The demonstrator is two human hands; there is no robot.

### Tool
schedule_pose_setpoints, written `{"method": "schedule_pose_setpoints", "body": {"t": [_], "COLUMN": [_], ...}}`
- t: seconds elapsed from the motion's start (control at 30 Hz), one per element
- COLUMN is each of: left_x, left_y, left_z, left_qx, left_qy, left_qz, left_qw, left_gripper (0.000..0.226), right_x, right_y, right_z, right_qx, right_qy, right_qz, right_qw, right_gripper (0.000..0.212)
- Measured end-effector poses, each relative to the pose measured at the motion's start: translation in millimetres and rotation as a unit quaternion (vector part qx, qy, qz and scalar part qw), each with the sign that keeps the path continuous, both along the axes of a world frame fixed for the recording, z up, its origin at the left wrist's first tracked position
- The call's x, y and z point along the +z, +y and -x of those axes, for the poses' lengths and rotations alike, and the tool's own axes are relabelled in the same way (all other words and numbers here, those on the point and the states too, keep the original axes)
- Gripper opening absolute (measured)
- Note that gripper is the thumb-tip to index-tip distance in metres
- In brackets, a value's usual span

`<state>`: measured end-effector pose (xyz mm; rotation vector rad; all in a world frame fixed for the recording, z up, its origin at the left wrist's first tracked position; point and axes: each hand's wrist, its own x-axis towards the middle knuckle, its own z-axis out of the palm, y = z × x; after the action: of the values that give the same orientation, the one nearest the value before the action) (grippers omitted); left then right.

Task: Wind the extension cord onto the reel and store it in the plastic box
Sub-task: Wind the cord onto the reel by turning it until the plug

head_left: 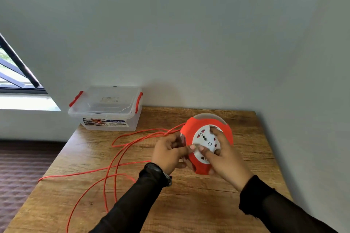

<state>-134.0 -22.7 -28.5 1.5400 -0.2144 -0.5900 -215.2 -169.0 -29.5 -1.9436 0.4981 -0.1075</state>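
Head view: wooden tabletop against a wall.
Plastic box: lidded, far left corner.
Cord: loose orange loops left of the reel.
Reel: held above the tabletop.
Left hand: grip curled round the reel's edge.
Right hand: fingers curled over the white socket face.

Both arms are covered in long black sleeves, left sleeve and right sleeve, kinda thin fabric, a bit sheer on the right forearm where light shows through. Cuffs end right at the wrists and bunch up a little. There's a wristwatch with a metal link band poking out past the left cuff. Left hand and right hand are bare, no gloves
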Motion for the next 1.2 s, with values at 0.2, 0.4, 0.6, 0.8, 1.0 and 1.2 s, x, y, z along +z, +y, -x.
{"method": "schedule_pose_setpoints", "body": {"t": [0.2,0.4,0.6,0.8,1.0,1.2], "left_x": [-8.7,-19.3,-26.2,-28.9,-8.9,-15.5], "left_y": [-12.0,-16.6,-17.1,17.7,30.8,23.1], "left_z": [21.1,34.1,45.3,24.7,-24.7,-38.2], "left_qx": [0.076,0.12,0.075,0.183,-0.031,-0.276], "left_qy": [-0.013,-0.05,-0.101,-0.415,-0.316,-0.269], "left_qz": [0.053,0.08,0.078,-0.145,-0.309,-0.361], "left_qw": [0.996,0.988,0.989,0.879,0.897,0.849], "left_gripper": [0.016,0.018,0.026,0.036,0.004,0.041], "right_x": [4.3,14.2,14.2,17.6,25.5,12.2], "right_y": [3.9,4.8,-10.2,-43.7,-55.5,-57.2], "right_z": [-7.0,-12.8,-12.5,-11.2,-19.2,-23.8], "right_qx": [-0.065,-0.083,-0.083,-0.081,-0.041,-0.039], "right_qy": [0.045,0.067,0.088,0.112,0.111,0.15], "right_qz": [-0.225,-0.461,-0.454,-0.282,-0.129,-0.116], "right_qw": [0.971,0.881,0.883,0.949,0.985,0.981], "right_gripper": [0.071,0.033,0.034,0.056,0.084,0.089]}}
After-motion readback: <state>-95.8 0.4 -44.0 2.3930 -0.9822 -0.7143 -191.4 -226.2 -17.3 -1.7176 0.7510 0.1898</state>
